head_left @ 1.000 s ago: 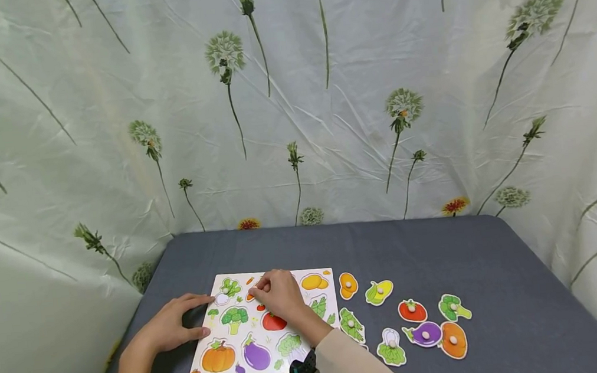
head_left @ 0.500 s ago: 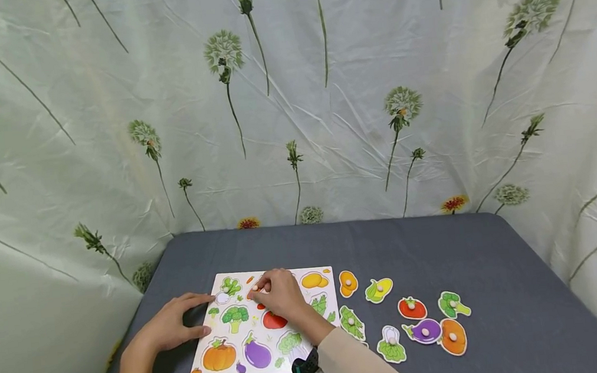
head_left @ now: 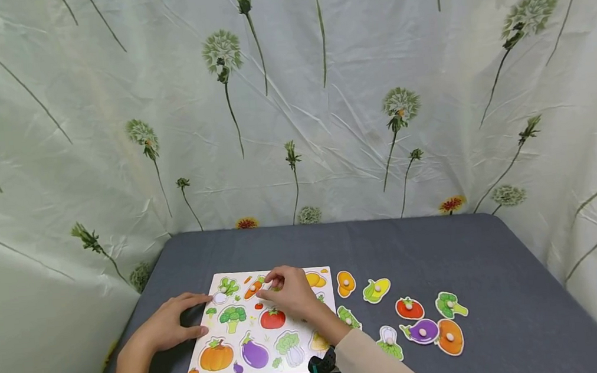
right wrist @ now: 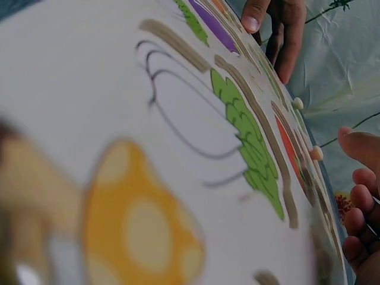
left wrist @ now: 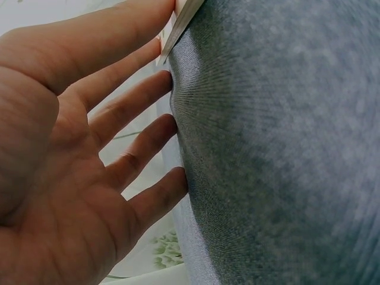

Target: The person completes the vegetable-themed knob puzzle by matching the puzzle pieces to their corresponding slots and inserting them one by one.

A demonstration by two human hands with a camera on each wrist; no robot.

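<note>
On the white vegetable puzzle board [head_left: 270, 334], the carrot piece [head_left: 251, 291] lies in the top row with its knob facing up. Just to its right is my right hand [head_left: 292, 293], fingers bent loosely and thumb apart from them. The right wrist view shows nothing in that hand, with a round knob [right wrist: 316, 153] standing off the board nearby. A turnip-like piece [head_left: 220, 298] sits at the board's upper left corner. My left hand [head_left: 169, 322] rests its fingertips and thumb along the board's left edge, fingers spread.
Right of the board lie loose knobbed pieces: a yellow-orange one [head_left: 346, 283], corn [head_left: 380, 286], a green one [head_left: 346, 314], cabbage [head_left: 391, 351], tomato [head_left: 405, 304], eggplant [head_left: 429, 328], pumpkin [head_left: 453, 347] and broccoli [head_left: 445, 310]. A flowered curtain [head_left: 348, 146] hangs behind the dark table [head_left: 400, 248].
My right hand has let go of the carrot piece and moved a little to the right, leaving the carrot in view on the board. The left hand stays at the board's edge.
</note>
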